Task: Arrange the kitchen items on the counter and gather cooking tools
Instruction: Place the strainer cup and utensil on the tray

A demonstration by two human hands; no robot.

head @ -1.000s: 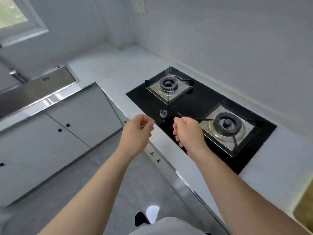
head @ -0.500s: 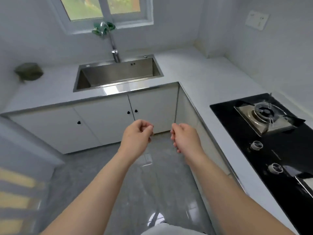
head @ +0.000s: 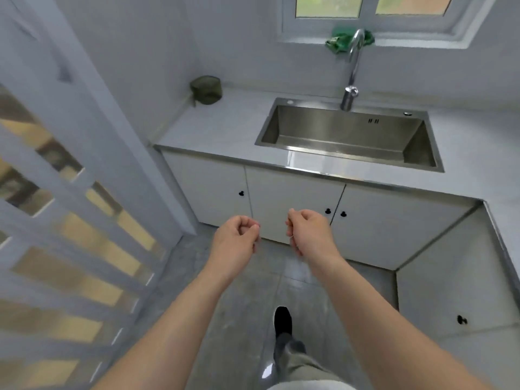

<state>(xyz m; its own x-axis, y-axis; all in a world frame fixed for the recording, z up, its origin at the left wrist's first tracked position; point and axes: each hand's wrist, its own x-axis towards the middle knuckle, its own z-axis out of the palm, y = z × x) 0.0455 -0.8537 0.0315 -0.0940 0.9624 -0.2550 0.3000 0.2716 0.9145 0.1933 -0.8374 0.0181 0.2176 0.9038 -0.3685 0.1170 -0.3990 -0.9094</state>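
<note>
White counter runs under a window and carries a steel sink, with a curved chrome faucet standing at the sink's back rim and a crumpled green cloth on the sill behind it. Well to the left of the sink, in the counter's far corner against the wall, sits a dark green round container; what it is made of cannot be told. Below the sink, white cabinet doors bear small black knobs. Both forearms reach forward, in front of those doors and nearer than the sink, wrists level and close together. The left hand has its fingers curled into the palm, thumb laid against the forefinger, with nothing in it. The right hand, just beside it and not touching, is curled the same way, knuckles up, also holding nothing. Under the arms lies grey tiled floor with one black shoe stepping toward the sink. Two short dark slots mark the sink's back wall; they are too small to read as lettering.
</note>
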